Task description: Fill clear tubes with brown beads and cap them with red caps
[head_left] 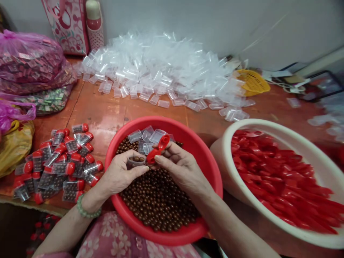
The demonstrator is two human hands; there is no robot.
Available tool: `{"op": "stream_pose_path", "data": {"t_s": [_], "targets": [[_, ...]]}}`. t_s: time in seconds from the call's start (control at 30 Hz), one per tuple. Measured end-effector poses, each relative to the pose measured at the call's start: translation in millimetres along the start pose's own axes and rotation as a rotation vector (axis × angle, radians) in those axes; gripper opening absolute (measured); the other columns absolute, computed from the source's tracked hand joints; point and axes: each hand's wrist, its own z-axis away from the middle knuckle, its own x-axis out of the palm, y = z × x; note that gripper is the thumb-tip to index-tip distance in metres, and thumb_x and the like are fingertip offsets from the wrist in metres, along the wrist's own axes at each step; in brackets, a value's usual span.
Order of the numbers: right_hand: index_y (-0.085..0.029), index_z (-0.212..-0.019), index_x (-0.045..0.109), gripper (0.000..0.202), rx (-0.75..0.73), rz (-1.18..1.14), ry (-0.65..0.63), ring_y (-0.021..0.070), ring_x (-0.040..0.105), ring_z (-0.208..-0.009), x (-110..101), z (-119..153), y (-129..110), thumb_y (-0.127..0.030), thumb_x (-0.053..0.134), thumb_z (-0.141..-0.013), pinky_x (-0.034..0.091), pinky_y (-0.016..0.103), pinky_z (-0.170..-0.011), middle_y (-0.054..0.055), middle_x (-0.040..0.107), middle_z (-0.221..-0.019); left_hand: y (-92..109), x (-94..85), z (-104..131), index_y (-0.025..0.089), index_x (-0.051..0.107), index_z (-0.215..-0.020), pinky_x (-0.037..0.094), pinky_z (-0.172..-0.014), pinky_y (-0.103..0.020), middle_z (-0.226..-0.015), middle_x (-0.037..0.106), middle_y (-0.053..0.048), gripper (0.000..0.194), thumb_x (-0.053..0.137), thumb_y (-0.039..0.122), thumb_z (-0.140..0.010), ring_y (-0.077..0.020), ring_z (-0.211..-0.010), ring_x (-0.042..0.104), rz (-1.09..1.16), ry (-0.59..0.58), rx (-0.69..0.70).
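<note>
Over a red basin point(212, 168) of brown balls point(161, 200), my left hand point(120, 172) grips a small clear plastic container point(136, 162), its mouth facing up with brown balls showing inside. Between the thumb and fingers of my right hand point(180, 165) is a red plastic cap point(162, 143) with a hinged flap. The cap's lower end is close beside the container's mouth; whether they touch, I cannot tell. Several clear containers point(157, 136) lie on the balls at the basin's far side, partly hidden behind my right hand.
Filled red-capped containers point(64, 168) are heaped at left. A large pile of clear containers point(161, 68) spreads along the wall. At right stands a cream basin point(228, 143) of red caps point(279, 179). A yellow basket point(252, 82), pink bags point(29, 61) and a flask point(94, 28) are farther back.
</note>
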Motion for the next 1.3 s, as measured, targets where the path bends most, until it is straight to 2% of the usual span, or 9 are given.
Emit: {"op": "stream_pose_path", "data": {"t_s": [0.17, 0.33, 0.53, 0.73, 0.8, 0.9, 1.03, 1.17, 1.3], "targets": [[-0.025, -0.097, 0.059, 0.024, -0.015, -0.031, -0.028, 0.0161, 0.065, -0.079, 5.5, 0.4, 6.6, -0.039, 0.070, -0.081, 0.057, 0.030, -0.074, 0.003, 0.069, -0.093, -1.5, 1.8, -1.2, 0.014, 0.060, -0.085, 0.048, -0.074, -0.026, -0.082, 0.068, -0.002, 0.021, 0.072, 0.027, -0.073, -0.0135, -0.077, 0.063, 0.013, 0.062, -0.029], [-0.024, -0.092, 0.062, 0.023, -0.021, -0.063, -0.056, 0.0168, 0.065, -0.076, 5.5, 5.5, 7.6, -0.043, 0.069, -0.082, 0.057, 0.032, -0.073, 0.002, 0.069, -0.087, -4.7, 3.3, -2.9, 0.015, 0.060, -0.092, 0.048, -0.067, -0.024, -0.077, 0.065, 0.000, 0.020, 0.067, 0.026, -0.077, -0.0119, -0.070, 0.059, 0.004, 0.118, 0.024], [-0.023, -0.091, 0.064, 0.025, -0.021, 0.028, 0.070, 0.0171, 0.064, -0.081, 3.1, 8.8, 10.9, -0.046, 0.057, -0.090, 0.053, 0.031, -0.078, 0.003, 0.067, -0.087, -9.4, 3.7, -0.8, 0.015, 0.065, -0.096, 0.047, -0.069, -0.025, -0.081, 0.068, -0.002, 0.019, 0.065, 0.026, -0.080, -0.0137, -0.073, 0.060, -0.185, 0.143, 0.116], [-0.026, -0.108, 0.061, 0.029, -0.049, 0.125, 0.180, 0.0112, 0.060, -0.061, 5.4, 7.9, 5.3, -0.039, 0.068, -0.084, 0.053, 0.023, -0.058, -0.002, 0.064, -0.078, -7.6, 4.3, 0.4, 0.014, 0.064, -0.094, 0.044, -0.064, -0.022, -0.077, 0.064, -0.001, 0.016, 0.062, 0.024, -0.081, -0.0108, -0.068, 0.056, -0.151, 0.105, 0.134], [-0.024, -0.102, 0.064, 0.021, -0.172, 0.263, 0.258, 0.0130, 0.064, -0.065, 7.6, 8.4, 5.9, -0.036, 0.067, -0.085, 0.055, 0.025, -0.061, 0.000, 0.067, -0.079, -5.7, 4.0, -0.5, 0.013, 0.062, -0.093, 0.043, -0.061, -0.021, -0.074, 0.062, 0.001, 0.015, 0.062, 0.022, -0.081, -0.0098, -0.065, 0.054, -0.089, 0.096, 0.085], [-0.024, -0.112, 0.064, 0.026, -0.560, 0.622, 0.397, 0.0176, 0.071, -0.078, 8.6, 9.4, 8.3, -0.024, 0.066, -0.086, 0.059, 0.030, -0.073, 0.004, 0.074, -0.092, -4.1, 3.0, -2.1, 0.013, 0.060, -0.093, 0.043, -0.060, -0.021, -0.070, 0.059, 0.002, 0.017, 0.062, 0.023, -0.081, -0.0086, -0.062, 0.053, 0.033, 0.065, 0.005], [-0.023, -0.148, 0.036, 0.065, -0.991, 1.038, 0.249, 0.0213, 0.071, -0.094, 2.6, 7.2, 10.1, -0.012, 0.060, -0.088, 0.060, 0.031, -0.080, 0.011, 0.073, -0.107, -3.6, 0.9, -4.2, 0.010, 0.060, -0.093, 0.043, -0.059, -0.020, -0.067, 0.058, 0.002, 0.021, 0.064, 0.025, -0.080, -0.0071, -0.058, 0.052, 0.164, 0.040, -0.030], [-0.018, -0.153, 0.026, 0.069, -1.039, 1.181, -0.030, 0.0249, 0.068, -0.105, -2.1, 3.7, 12.8, -0.007, 0.053, -0.090, 0.060, 0.034, -0.085, 0.018, 0.069, -0.116, -3.6, -1.6, -6.5, 0.010, 0.060, -0.089, 0.046, -0.059, -0.020, -0.069, 0.060, 0.001, 0.029, 0.071, 0.033, -0.076, -0.0075, -0.059, 0.054, 0.289, -0.001, -0.009], [-0.021, -0.149, 0.034, 0.064, -0.964, 1.066, -0.038, 0.0227, 0.068, -0.105, 0.4, 6.2, 19.3, -0.006, 0.053, -0.090, 0.059, 0.032, -0.086, 0.015, 0.069, -0.117, -6.3, -3.4, -8.1, 0.010, 0.061, -0.085, 0.048, -0.060, -0.021, -0.070, 0.062, 0.000, 0.038, 0.078, 0.039, -0.069, -0.0079, -0.059, 0.057, 0.402, -0.043, -0.016]]}}
